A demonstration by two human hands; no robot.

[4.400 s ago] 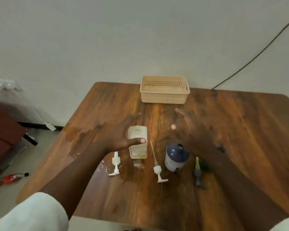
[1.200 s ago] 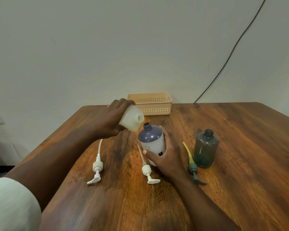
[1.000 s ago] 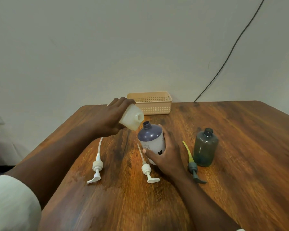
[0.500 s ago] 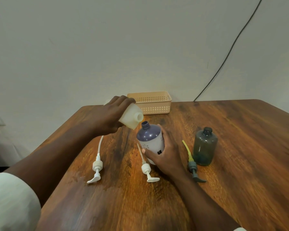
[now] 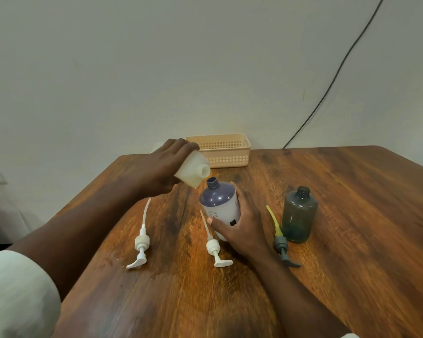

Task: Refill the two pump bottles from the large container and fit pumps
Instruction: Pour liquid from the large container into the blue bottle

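My left hand (image 5: 160, 170) grips the cream large container (image 5: 193, 172) and holds it tilted, its open mouth pointing right just above and left of the neck of the purple and white bottle (image 5: 219, 206). My right hand (image 5: 239, 228) wraps around that bottle's lower body, tipping it slightly left. No liquid stream is visible. A dark grey translucent bottle (image 5: 299, 214) stands open on the right. Three loose pumps lie on the table: a white pump (image 5: 141, 242) at left, a white pump (image 5: 214, 247) in the middle, a grey pump with a yellow tube (image 5: 280, 242) by the grey bottle.
A peach slotted basket (image 5: 224, 150) sits at the table's far edge against the wall. A black cable (image 5: 327, 89) runs down the wall to the table's back. A small wet patch (image 5: 154, 273) lies near the left pump. The wooden table (image 5: 364, 215) extends to the right.
Since 4.4 s ago both bottles were stood up and the container lifted and tilted. Over the last second the container's mouth has dipped a little closer to the purple bottle's neck.
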